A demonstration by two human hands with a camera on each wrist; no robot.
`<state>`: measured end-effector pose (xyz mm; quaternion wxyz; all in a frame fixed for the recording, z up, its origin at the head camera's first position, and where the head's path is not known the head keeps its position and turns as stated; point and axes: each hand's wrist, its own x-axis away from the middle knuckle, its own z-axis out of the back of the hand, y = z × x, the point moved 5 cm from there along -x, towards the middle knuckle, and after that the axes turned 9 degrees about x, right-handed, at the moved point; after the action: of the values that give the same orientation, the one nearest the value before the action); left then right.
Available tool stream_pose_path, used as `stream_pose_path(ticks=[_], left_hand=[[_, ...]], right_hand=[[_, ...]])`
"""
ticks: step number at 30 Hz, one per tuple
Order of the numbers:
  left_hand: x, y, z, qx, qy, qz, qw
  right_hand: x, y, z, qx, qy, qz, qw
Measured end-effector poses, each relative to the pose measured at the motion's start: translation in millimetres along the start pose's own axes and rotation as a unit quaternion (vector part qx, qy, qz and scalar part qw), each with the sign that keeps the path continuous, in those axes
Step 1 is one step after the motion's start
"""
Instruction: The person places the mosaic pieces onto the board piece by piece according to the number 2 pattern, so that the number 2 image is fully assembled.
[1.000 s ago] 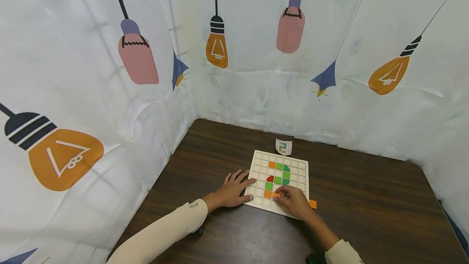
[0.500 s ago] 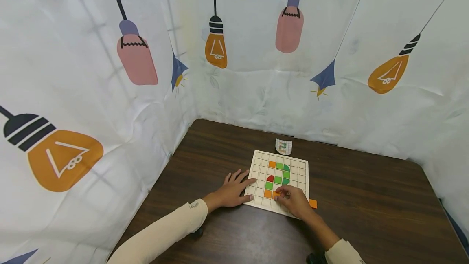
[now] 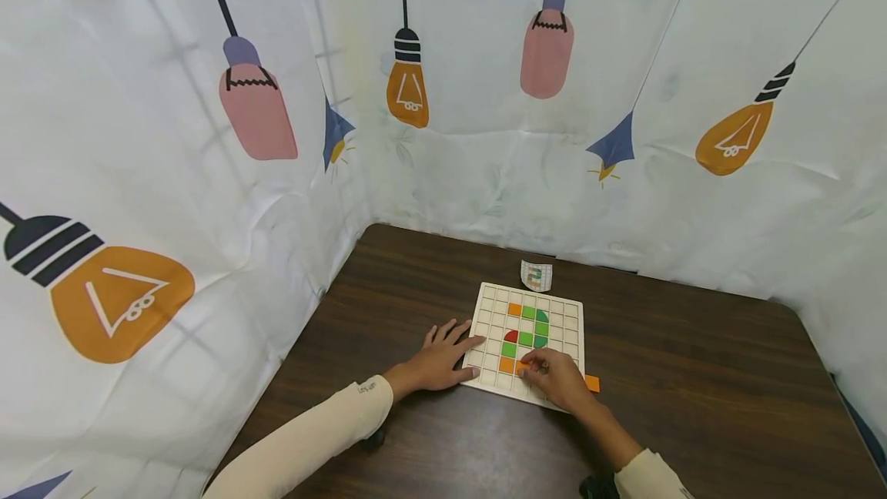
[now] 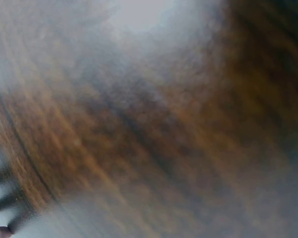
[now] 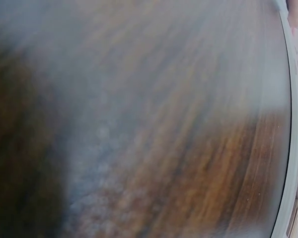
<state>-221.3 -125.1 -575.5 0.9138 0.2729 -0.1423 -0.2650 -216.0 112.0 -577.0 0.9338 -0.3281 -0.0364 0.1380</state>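
A light wooden grid board (image 3: 571,322) lies on the brown table in the head view, bearing green, orange and red tiles in a curving figure. My left hand (image 3: 436,360) rests with spread fingers on its left edge, thumb near the front corner. Over the front part of the board, my right hand (image 3: 557,377) pinches an orange square tile (image 3: 523,367) between thumb and fingers, right beside another orange tile (image 3: 507,366). The fingers partly cover the pinched tile. Only fingertips (image 4: 2,231) show in the left wrist view, and the board's edge (image 5: 290,178) in the right wrist view.
A small curled paper card (image 3: 537,276) printed with a coloured grid figure lies behind the board. A loose orange piece (image 3: 592,383) sits at the board's right edge. White sheets with printed lamps hang behind and left of the table (image 3: 693,360).
Both hands keep their places. The right fingers stay at the same orange tile; the head view has shifted very slightly.
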Motion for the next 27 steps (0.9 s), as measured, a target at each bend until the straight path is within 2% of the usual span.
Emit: stream_pose_path(ticks=[5,11,17,20,23,27], left_hand=[[-0.4,-0.3,0.1,0.0,0.001,0.0,1.0],[-0.6,-0.1,0.3,0.001,-0.001,-0.005,1.0],[-0.3,-0.9,-0.8,-0.002,-0.001,-0.008,1.0],[0.3,0.0,-0.4,-0.003,0.0,-0.005,1.0],[0.4,0.3,-0.4,-0.003,0.0,-0.004,1.0],[-1.0,-1.1,-1.1,-0.002,0.003,-0.006,1.0]], right_hand=[[1.2,0.3,3.1,0.0,0.001,0.012,0.9999],[4.4,10.1,11.8,-0.031,-0.012,0.036,0.9988],[12.1,24.8,27.9,-0.07,-0.03,0.055,0.9956],[19.1,31.5,38.7,-0.076,-0.022,0.065,0.9947],[25.5,42.2,47.6,-0.075,-0.012,0.063,0.9951],[34.0,59.6,57.3,-0.076,-0.01,0.036,0.9964]])
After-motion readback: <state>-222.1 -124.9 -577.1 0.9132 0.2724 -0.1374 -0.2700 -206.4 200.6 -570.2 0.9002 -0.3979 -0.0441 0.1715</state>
